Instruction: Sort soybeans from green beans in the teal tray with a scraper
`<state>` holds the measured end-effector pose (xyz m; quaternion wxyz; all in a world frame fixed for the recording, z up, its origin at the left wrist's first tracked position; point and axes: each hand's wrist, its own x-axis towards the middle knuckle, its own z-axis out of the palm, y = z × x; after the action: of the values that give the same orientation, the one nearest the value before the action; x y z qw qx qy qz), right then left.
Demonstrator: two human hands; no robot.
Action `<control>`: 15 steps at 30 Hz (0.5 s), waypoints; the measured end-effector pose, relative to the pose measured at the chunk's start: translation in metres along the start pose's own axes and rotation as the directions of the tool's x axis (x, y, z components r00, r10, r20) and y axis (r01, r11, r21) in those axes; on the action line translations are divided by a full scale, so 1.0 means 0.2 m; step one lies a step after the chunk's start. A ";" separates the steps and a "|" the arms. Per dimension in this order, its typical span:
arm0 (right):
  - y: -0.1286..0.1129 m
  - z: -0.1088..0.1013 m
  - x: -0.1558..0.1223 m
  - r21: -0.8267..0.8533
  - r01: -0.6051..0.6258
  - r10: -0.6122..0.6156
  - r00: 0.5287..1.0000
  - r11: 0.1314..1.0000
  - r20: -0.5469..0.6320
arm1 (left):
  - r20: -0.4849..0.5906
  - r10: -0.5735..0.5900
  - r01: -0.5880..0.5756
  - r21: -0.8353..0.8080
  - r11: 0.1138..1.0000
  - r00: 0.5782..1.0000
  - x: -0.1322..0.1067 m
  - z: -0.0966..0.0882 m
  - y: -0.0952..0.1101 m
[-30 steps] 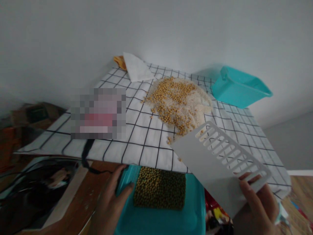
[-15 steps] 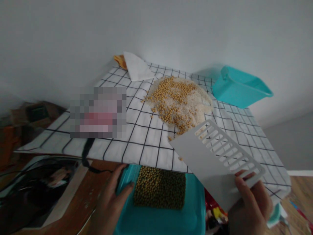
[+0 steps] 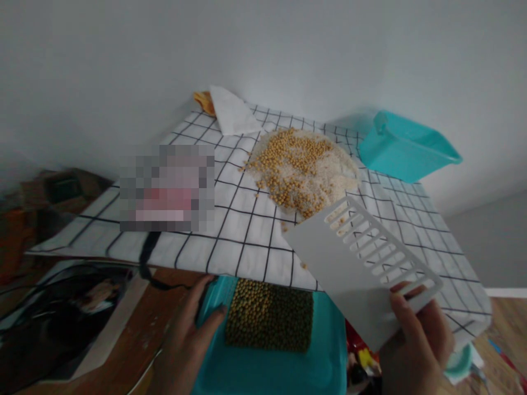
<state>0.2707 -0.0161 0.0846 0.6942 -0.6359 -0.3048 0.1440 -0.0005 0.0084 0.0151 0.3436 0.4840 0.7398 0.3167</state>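
My left hand point(image 3: 191, 323) grips the left rim of a teal plastic bin point(image 3: 267, 373), thumb inside and fingers outside. Yellow-green beans point(image 3: 269, 318) lie in the bin below the table edge, partly in shadow. In my right hand point(image 3: 424, 323) is a flat light-grey plastic board point(image 3: 346, 269) with a row of slots; my thumb and fingers pinch it near its right end. It slants over the table's front edge, its far corner beside a heap of yellow beans and pale, rice-like grains point(image 3: 304, 170). Several stray beans lie beside the heap.
A checked white cloth point(image 3: 242, 236) covers the table. A second teal bin point(image 3: 407, 148) stands tilted at the back right. A white sheet point(image 3: 234, 112) lies at the back left, a blurred-out item point(image 3: 167, 189) at the left. A black strap point(image 3: 148, 263) hangs over the front edge.
The board and my right hand have shifted slightly left and up. My left hand stays on the bin, and the bean heap looks nearly the same.
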 end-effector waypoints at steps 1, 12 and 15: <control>-0.02 0.01 -0.02 -0.005 -0.015 0.015 1.000 1.000 0.006 | -0.003 0.006 -0.006 -0.001 1.000 1.000 0.00 0.00 0.01; -0.01 0.01 -0.03 -0.012 0.049 -0.049 0.999 0.999 -0.010 | -0.020 0.072 -0.072 -0.001 0.997 0.997 0.01 -0.01 0.04; -0.03 0.03 -0.03 0.012 0.045 -0.044 0.997 0.999 -0.071 | -0.017 0.058 -0.058 0.014 0.998 0.998 0.01 -0.02 0.03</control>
<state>0.2617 -0.0165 0.0884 0.7119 -0.6289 -0.2934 0.1079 -0.0008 0.0123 0.0221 0.3244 0.5049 0.7306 0.3257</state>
